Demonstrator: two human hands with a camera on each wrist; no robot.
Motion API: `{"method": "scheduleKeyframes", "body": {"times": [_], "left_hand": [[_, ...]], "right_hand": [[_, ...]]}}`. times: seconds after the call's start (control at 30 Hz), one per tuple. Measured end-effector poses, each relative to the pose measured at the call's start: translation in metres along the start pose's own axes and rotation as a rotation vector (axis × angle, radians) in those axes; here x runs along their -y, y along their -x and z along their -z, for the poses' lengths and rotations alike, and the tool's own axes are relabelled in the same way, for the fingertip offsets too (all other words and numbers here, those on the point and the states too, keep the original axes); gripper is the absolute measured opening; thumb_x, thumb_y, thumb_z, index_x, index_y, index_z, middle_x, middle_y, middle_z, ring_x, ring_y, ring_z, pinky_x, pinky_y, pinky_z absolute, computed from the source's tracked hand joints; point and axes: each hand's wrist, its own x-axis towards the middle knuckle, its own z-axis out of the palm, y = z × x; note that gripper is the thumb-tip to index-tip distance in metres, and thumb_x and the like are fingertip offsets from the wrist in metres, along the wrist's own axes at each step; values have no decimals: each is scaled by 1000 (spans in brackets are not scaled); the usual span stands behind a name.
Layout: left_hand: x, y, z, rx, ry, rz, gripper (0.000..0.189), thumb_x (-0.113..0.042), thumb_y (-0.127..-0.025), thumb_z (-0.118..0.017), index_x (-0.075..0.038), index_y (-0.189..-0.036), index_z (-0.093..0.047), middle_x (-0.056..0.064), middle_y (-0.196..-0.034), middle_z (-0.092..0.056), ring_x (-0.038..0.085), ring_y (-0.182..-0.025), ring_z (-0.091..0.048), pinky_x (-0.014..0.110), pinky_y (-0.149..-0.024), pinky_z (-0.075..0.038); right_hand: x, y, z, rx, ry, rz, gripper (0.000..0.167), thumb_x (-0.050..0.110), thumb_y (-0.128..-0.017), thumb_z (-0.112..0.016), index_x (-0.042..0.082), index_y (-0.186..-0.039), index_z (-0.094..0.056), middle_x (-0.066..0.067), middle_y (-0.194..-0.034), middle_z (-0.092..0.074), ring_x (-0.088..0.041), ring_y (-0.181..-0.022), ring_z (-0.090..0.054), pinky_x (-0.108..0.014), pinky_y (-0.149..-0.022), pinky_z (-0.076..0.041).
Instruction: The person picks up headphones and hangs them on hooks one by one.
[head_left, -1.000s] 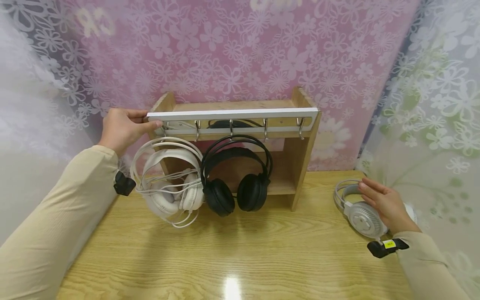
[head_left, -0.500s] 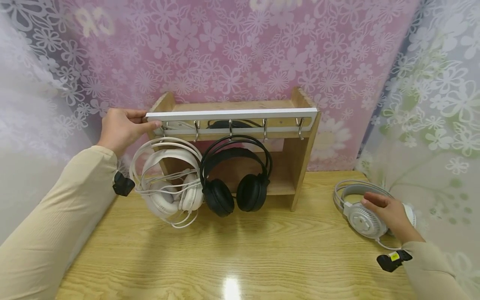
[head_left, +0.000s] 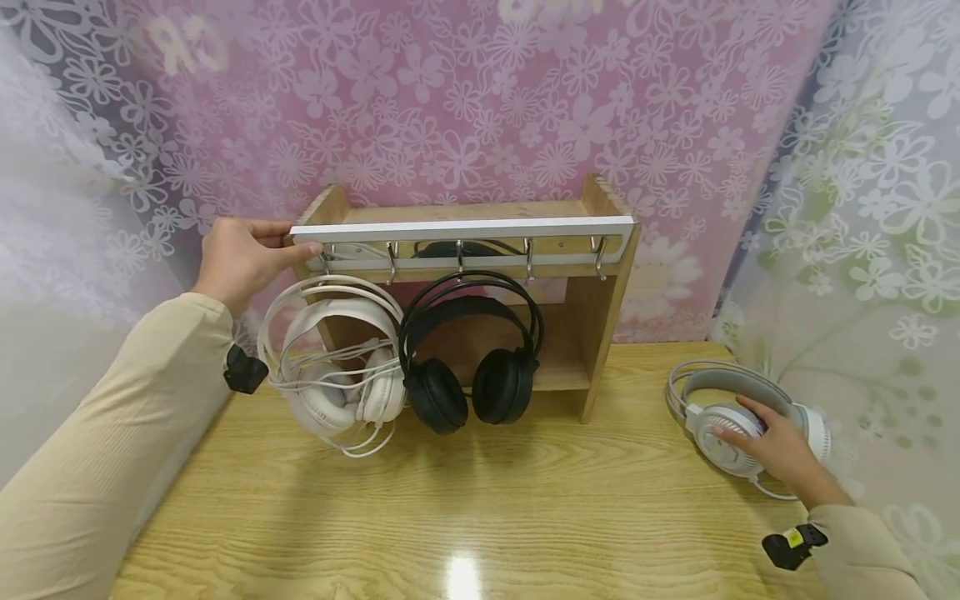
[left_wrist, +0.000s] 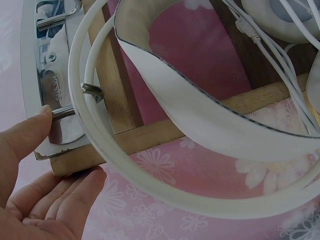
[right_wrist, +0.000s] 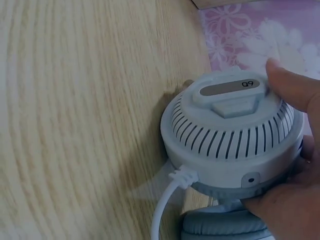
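My right hand [head_left: 780,446] grips the grey headphones [head_left: 731,421] at the table's [head_left: 480,500] right edge; their cable could snag when lifted

Bright even light, tabletop [head_left: 465,575] glare, warped edges, blurry wrist close-ups.

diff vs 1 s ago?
The right hand dropped from hovering open over the grey headphones and now grips the near earcup. Unchanged: left hand holds the rack end; white headphones and black headphones hang as before.
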Motion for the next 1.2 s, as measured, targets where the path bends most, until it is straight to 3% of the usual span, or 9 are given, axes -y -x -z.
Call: {"method": "scheduleKeyframes", "body": {"times": [0.2, 0.63, 0.83, 1.0, 1.2], "left_hand": [[0, 0, 0, -4, -7, -12, 64, -44, -78, -77, -3, -125, -63, 16, -116, -65, 19, -106, -61, 32, -91, -47], [-1, 1, 1, 6, 18, 6, 66, -44, -79, -77, -3, -128, -61, 17, -118, -65, 25, -111, -60, 39, -96, -46], [-1, 0, 1, 3, 10, 3, 65, -45, -78, -77, -4, -126, -62, 16, -117, -66, 18, -106, -61, 32, -91, -47], [0, 0, 1, -6, 5, 4, 65, -44, -78, -78, -3, -125, -62, 17, -117, -65, 9, -96, -61, 18, -80, -47], [0, -2, 0, -12, 1, 5, 63, -43, -78, -78, -3, -124, -64, 17, -116, -66, 4, -91, -60, 14, -75, -45]], "right_hand": [[1, 2, -1, -11, 5, -20, 86, 43, -88, -68, -14, -141, -30, -44, -121, -45, -50, -99, -53, -50, -73, -49], [1, 5, -7, -89, -58, -41, 84, 41, -85, -72, -13, -139, -36, -41, -119, -49, -45, -96, -55, -39, -68, -48], [4, 6, -5, -135, -40, -51, 83, 40, -85, -73, -15, -136, -38, -43, -118, -48, -46, -93, -54, -40, -66, -47], [9, 7, -4, -147, -49, -71, 84, 40, -86, -72, -14, -139, -36, -43, -120, -46, -48, -94, -53, -46, -68, -48], [16, 10, -4, -176, -88, -81, 83, 40, -85, -72, -10, -141, -36, -41, -118, -47, -47, -93, -53, -37, -59, -48]]}}
